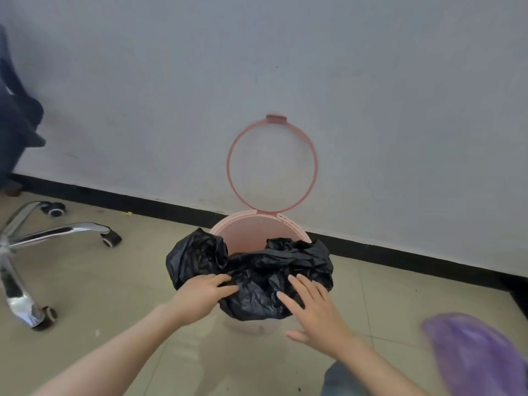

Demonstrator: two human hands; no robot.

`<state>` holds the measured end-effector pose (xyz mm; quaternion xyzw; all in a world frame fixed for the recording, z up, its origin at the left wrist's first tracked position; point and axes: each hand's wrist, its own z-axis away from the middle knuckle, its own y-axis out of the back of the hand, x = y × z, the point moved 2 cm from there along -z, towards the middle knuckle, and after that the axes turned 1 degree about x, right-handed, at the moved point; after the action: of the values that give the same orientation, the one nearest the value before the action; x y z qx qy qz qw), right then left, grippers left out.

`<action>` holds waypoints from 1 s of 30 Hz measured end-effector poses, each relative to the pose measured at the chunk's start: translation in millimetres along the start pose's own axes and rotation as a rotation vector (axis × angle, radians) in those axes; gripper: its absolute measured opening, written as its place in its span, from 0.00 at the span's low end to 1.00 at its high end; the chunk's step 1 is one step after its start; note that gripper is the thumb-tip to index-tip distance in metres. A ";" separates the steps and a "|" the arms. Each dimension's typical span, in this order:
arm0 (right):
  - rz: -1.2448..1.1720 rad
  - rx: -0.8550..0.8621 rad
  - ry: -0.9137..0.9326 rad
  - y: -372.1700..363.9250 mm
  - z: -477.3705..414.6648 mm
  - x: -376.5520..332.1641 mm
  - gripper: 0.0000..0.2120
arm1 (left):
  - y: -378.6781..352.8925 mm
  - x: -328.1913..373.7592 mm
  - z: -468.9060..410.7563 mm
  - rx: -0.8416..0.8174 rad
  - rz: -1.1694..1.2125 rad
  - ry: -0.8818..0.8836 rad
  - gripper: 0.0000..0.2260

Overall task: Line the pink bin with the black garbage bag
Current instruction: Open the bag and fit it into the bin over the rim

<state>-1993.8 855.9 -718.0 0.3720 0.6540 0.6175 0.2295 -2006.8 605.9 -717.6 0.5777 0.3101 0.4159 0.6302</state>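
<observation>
1. Your left hand [204, 298] lies on the black garbage bag [257, 278], fingers pressed into the plastic at its near-left edge; whether that grip has closed on a fold, you can't tell.
2. Your right hand [317, 315] has a wide grip, fingers spread flat, tips touching the bag's near-right side.
3. The bag sits bunched between both grips, draped over the near rim of the pink bin [251, 232].
4. Beyond your fingertips the bin's far inner wall shows bare; its ring lid [315, 161] stands upright against the wall [285, 67].
</observation>
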 end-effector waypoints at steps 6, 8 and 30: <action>-0.086 0.070 -0.226 5.4 -15.5 4.6 0.26 | 64.4 -17.3 -19.8 0.113 0.738 0.215 0.10; -0.285 0.147 -0.310 14.2 -23.5 16.7 0.12 | 72.4 -20.2 -24.1 0.126 0.922 0.310 0.11; -0.596 0.203 -0.509 54.2 -64.1 63.2 0.08 | 59.6 -22.9 -10.5 0.134 1.036 0.483 0.22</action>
<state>-2070.5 861.6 -646.5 0.3278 0.7131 0.3443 0.5154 -2036.4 589.8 -662.4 0.5816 0.1474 0.7698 0.2177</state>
